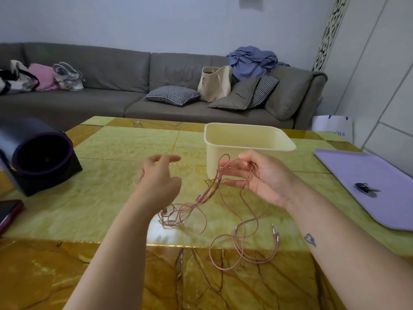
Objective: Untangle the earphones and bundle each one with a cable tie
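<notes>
A yellow-green marble tabletop (125, 142) fronts one grey sofa (111, 70). The right hand (261, 175), palm up, holds loops of the pink earphones (204, 196), whose tangle trails onto the tabletop. The left hand (158, 175) hovers beside it, fingers loose, holding nothing. Beyond stand one cream tub (250, 139) and one lilac tray (368, 166) carrying keys (366, 189). One white bag (333, 126) reads "ROYA".

A grey sofa (134, 90) stands against the pale wall (156, 21).
</notes>
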A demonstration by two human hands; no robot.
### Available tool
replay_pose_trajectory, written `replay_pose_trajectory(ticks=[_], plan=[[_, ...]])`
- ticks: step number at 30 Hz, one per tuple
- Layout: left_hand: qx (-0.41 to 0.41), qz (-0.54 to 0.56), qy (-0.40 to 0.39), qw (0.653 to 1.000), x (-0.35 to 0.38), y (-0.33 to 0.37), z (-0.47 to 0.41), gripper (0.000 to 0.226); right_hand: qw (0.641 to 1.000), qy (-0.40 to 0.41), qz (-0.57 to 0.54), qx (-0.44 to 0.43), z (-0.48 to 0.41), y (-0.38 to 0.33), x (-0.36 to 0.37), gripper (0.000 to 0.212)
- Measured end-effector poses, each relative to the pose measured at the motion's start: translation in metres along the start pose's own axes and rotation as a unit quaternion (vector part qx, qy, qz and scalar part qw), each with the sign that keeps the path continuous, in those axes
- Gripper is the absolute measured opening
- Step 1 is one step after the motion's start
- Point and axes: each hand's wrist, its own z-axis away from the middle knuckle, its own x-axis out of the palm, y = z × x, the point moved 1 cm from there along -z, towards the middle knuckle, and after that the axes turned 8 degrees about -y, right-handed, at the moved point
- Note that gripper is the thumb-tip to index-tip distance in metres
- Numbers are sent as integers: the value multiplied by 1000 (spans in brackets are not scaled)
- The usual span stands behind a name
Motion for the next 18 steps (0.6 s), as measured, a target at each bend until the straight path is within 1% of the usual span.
replay_pose_trajectory(ticks=[1, 2, 3, 4, 6, 8, 10, 12, 14, 15, 17, 18], plan=[[52, 23, 12, 998, 2, 6, 3, 45, 1000, 2, 8, 0, 0, 0, 3, 48], [94, 59, 7, 994, 5, 15, 8, 35, 1000, 3, 17, -2, -1, 0, 6, 44], [116, 93, -9, 989, 11, 21, 13, 30, 1000, 4, 25, -6, -1, -1, 9, 39], [125, 113, -24, 985, 16, 25, 17, 31, 999, 4, 31, -12, -1, -2, 12, 34], [135, 111, -31, 984, 30, 29, 21, 37, 999, 7, 30, -26, -2, -4, 17, 28], [143, 97, 2, 985, 36, 31, 20, 32, 999, 17, 29, -43, -2, -6, 20, 30], [140, 112, 45, 983, 33, 30, 18, 25, 996, 49, 28, -70, -1, -8, 20, 35], [141, 126, 75, 979, 26, 29, 16, 18, 992, 82, 15, -94, 0, -13, 16, 29], [148, 134, 92, 976, 18, 29, 15, 12, 991, 94, -29, -92, 0, -16, 12, 21], [152, 137, 93, 974, 14, 28, 15, 12, 991, 94, -56, -82, 1, -17, 12, 26], [163, 130, 87, 974, 11, 27, 16, 15, 988, 90, -109, -59, 1, -15, 12, 49], [166, 118, 82, 976, 10, 26, 16, 16, 986, 84, -136, -51, 1, -14, 13, 55]])
